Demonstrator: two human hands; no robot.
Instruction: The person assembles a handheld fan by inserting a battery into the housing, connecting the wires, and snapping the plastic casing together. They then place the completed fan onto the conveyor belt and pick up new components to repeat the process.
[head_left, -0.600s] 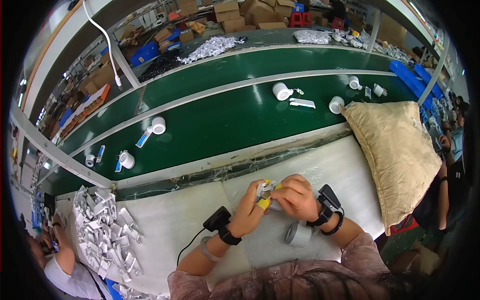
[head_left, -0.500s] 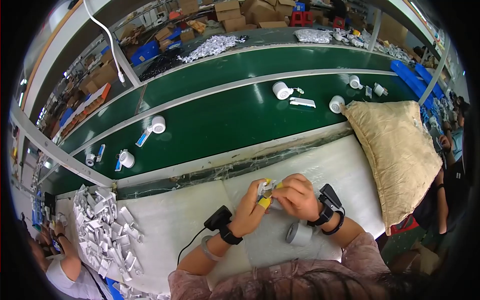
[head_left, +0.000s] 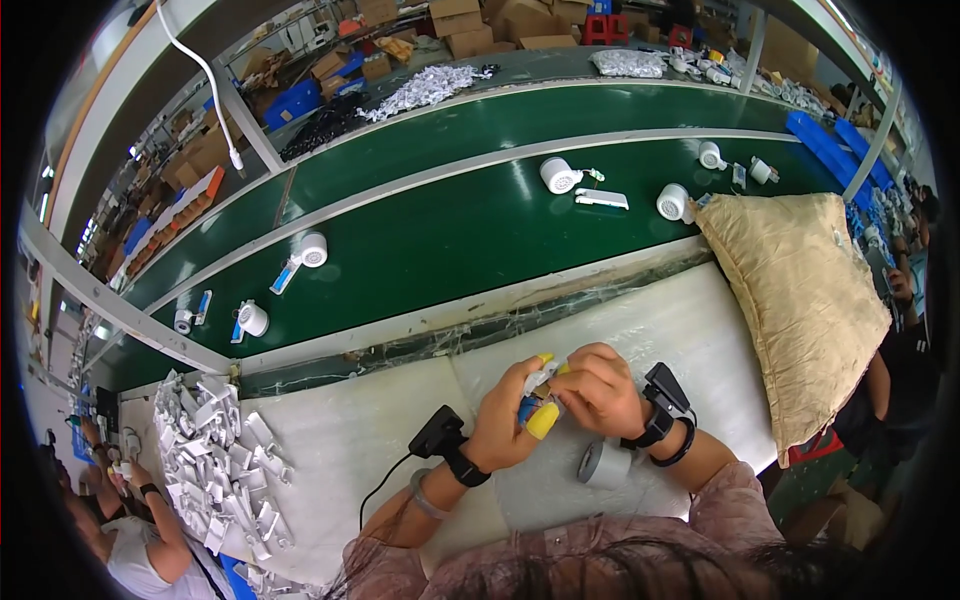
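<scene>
My left hand (head_left: pixel 503 424) is closed around a small white plastic part (head_left: pixel 541 377) with a bit of blue showing. Yellow finger cots cover its thumb and a fingertip. My right hand (head_left: pixel 604 392), with yellow at a fingertip too, pinches at the part's right side; what lies between its fingers is too small to make out. Fingers hide much of the part. Beneath my right wrist, a grey-white cylindrical lamp housing (head_left: pixel 606 466) lies on the pale mat (head_left: pixel 370 450), apart from both hands.
Many white plastic parts (head_left: pixel 215 462) lie heaped at the left. Across the mat, a green conveyor (head_left: pixel 430 240) carries white round lamps (head_left: pixel 560 175) and blue-and-white pieces. A large tan sack (head_left: pixel 800 310) stands at the right. Another person (head_left: pixel 150 545) works at far left.
My left thumb has swung outward, showing more of its yellow cot, and the part has turned slightly. Conveyor lamps have shifted slightly left. The person at left has moved their arms.
</scene>
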